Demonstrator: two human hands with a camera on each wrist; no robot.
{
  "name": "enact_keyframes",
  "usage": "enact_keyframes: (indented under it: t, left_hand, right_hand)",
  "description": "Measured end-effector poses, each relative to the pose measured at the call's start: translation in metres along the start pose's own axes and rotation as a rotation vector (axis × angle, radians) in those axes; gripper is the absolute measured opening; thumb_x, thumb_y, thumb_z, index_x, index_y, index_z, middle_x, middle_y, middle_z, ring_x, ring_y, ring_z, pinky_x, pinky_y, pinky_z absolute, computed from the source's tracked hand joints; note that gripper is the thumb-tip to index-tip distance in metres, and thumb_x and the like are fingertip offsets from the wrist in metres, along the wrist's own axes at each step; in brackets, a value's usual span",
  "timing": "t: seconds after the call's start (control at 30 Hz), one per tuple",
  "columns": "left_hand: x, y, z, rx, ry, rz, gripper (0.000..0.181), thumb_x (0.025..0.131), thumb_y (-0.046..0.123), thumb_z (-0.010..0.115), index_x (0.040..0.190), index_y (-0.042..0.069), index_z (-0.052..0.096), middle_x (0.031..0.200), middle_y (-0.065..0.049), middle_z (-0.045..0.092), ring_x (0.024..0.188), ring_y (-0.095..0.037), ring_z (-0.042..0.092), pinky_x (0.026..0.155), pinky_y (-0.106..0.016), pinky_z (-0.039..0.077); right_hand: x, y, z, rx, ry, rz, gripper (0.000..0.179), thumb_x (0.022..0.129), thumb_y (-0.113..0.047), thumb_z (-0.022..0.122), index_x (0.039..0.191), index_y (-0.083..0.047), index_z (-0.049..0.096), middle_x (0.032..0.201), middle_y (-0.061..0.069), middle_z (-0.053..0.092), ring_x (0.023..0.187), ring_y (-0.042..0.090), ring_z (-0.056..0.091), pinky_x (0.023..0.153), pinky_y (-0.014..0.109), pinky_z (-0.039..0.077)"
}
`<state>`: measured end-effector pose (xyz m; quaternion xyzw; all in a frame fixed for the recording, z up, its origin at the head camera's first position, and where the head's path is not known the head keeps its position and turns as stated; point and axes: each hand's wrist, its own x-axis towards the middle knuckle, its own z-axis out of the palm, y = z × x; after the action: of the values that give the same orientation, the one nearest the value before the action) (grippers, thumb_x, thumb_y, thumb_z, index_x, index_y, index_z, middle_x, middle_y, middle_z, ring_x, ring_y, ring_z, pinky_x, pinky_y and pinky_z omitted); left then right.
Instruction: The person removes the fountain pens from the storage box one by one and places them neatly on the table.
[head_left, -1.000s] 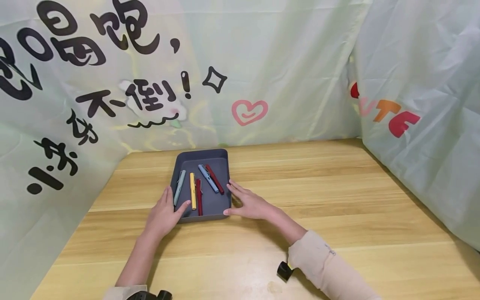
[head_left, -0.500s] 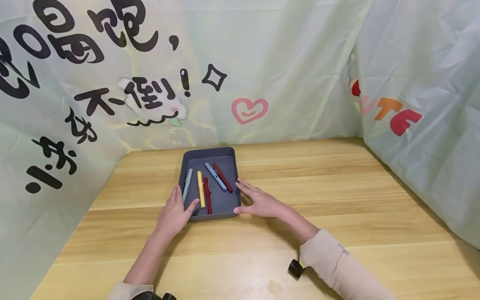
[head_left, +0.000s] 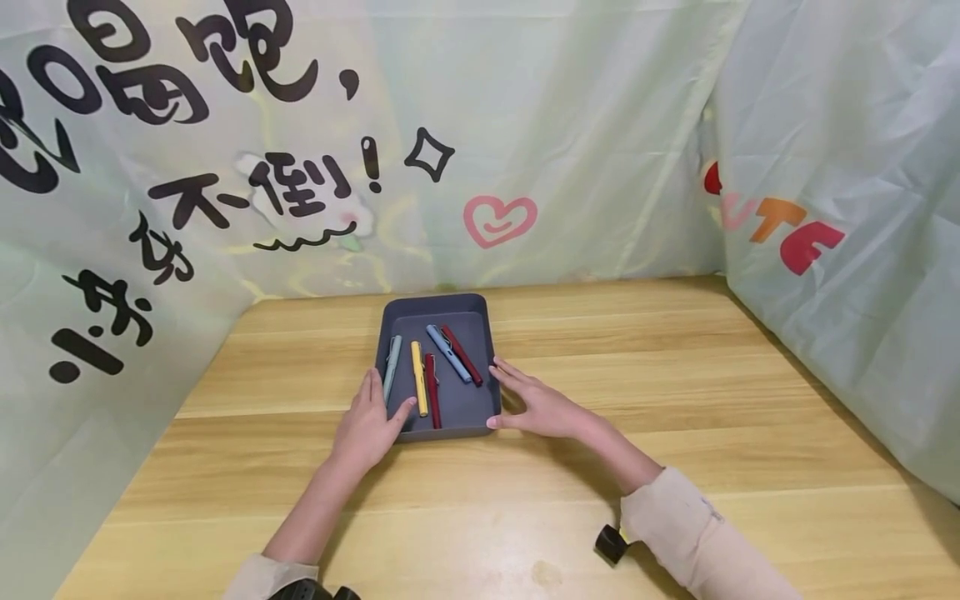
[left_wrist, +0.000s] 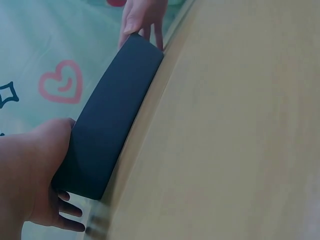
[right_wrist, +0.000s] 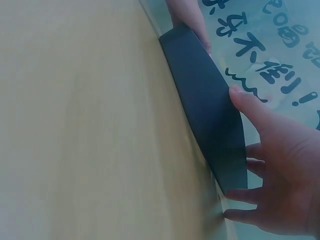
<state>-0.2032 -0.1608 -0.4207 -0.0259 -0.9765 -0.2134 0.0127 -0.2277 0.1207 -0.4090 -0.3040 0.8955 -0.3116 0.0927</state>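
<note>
A dark blue-grey rectangular tray point(head_left: 468, 408) lies flat on the wooden table, between both hands. Inside it are several capped pens: a grey-green pen point(head_left: 392, 371), a yellow pen point(head_left: 418, 379), a red pen point(head_left: 432, 392), a light blue pen point(head_left: 448, 354) and a dark red pen point(head_left: 462, 356). My left hand point(head_left: 369, 423) holds the tray's near left corner, thumb over the rim and fingers along the outer wall. Spread fingers of my right hand point(head_left: 536, 404) touch the right wall, with the thumb at the near right corner. The wrist views show only the tray's outer front wall point(left_wrist: 115, 110).
The wooden table point(head_left: 637, 358) extends to both sides and in front of the tray. Behind it hangs a printed cloth point(head_left: 585, 150) with lettering and a pink heart. Another cloth point(head_left: 862, 333) borders the right edge. Small black devices point(head_left: 611, 546) are worn at the wrists.
The tray has slid to the right across the table, both hands travelling with it. The pens keep their places inside the tray.
</note>
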Motion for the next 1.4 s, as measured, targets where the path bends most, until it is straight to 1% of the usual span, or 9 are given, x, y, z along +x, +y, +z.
enact_keyframes:
  t: [0.2,0.33,0.53,0.67,0.87,1.07,1.23,1.4]
  left_hand:
    - [-0.001,0.009,0.003,-0.011,0.000,0.019,0.088,0.092,0.055,0.040,0.142,-0.010,0.009,0.147,-0.027,0.012,0.129,-0.043,0.022,0.100,-0.054,0.025]
    - [-0.001,0.013,0.005,-0.008,0.003,0.018,0.088,0.092,0.055,0.040,0.143,-0.010,0.010,0.147,-0.027,0.013,0.129,-0.042,0.023,0.099,-0.054,0.026]
    - [-0.004,0.018,0.009,-0.001,0.005,0.029,0.088,0.092,0.055,0.041,0.143,-0.010,0.010,0.147,-0.027,0.013,0.130,-0.041,0.023,0.099,-0.053,0.027]
    - [-0.006,0.021,0.011,-0.005,0.004,0.040,0.087,0.092,0.054,0.042,0.143,-0.010,0.010,0.147,-0.027,0.013,0.130,-0.040,0.023,0.100,-0.052,0.027]
    - [-0.009,0.025,0.011,-0.002,0.008,0.051,0.088,0.091,0.053,0.044,0.142,-0.010,0.011,0.146,-0.027,0.014,0.130,-0.040,0.023,0.100,-0.051,0.028]
    - [-0.010,0.030,0.011,0.003,0.003,0.052,0.087,0.092,0.052,0.044,0.142,-0.010,0.012,0.146,-0.027,0.015,0.130,-0.040,0.024,0.099,-0.050,0.029]
    - [-0.012,0.034,0.011,-0.004,-0.003,0.056,0.086,0.092,0.052,0.044,0.143,-0.010,0.011,0.147,-0.027,0.014,0.131,-0.039,0.022,0.101,-0.050,0.027]
    - [-0.015,0.038,0.013,0.001,0.007,0.071,0.087,0.091,0.051,0.045,0.142,-0.010,0.011,0.146,-0.027,0.015,0.131,-0.039,0.021,0.101,-0.050,0.027]
  right_hand:
    - [-0.011,0.002,-0.002,0.000,0.019,0.023,0.087,0.082,-0.051,0.062,0.147,-0.011,0.020,0.153,0.001,0.007,0.135,0.027,0.014,0.103,0.049,0.021]
    - [-0.017,0.003,-0.003,-0.002,0.026,0.030,0.087,0.082,-0.051,0.062,0.148,-0.012,0.020,0.153,0.001,0.007,0.135,0.028,0.014,0.103,0.050,0.021]
    - [-0.025,0.004,-0.005,-0.013,0.031,0.026,0.087,0.082,-0.052,0.060,0.147,-0.010,0.020,0.153,0.003,0.007,0.135,0.030,0.014,0.102,0.051,0.022]
    - [-0.031,0.004,-0.006,-0.001,0.029,0.021,0.086,0.083,-0.050,0.061,0.147,-0.008,0.020,0.153,0.003,0.007,0.135,0.029,0.014,0.103,0.050,0.021]
    - [-0.036,0.003,-0.007,0.015,0.028,0.026,0.084,0.084,-0.045,0.063,0.147,-0.008,0.021,0.153,0.004,0.007,0.135,0.031,0.014,0.102,0.052,0.022]
    - [-0.040,0.004,-0.009,0.006,0.034,0.035,0.084,0.084,-0.044,0.063,0.147,-0.009,0.020,0.153,0.004,0.007,0.134,0.032,0.015,0.101,0.053,0.022]
    - [-0.044,0.005,-0.011,0.009,0.037,0.035,0.083,0.084,-0.044,0.063,0.147,-0.009,0.021,0.153,0.003,0.008,0.134,0.032,0.016,0.101,0.054,0.023]
    - [-0.049,0.006,-0.012,0.016,0.045,0.032,0.083,0.084,-0.043,0.064,0.147,-0.010,0.021,0.152,0.004,0.008,0.134,0.033,0.016,0.101,0.055,0.022]
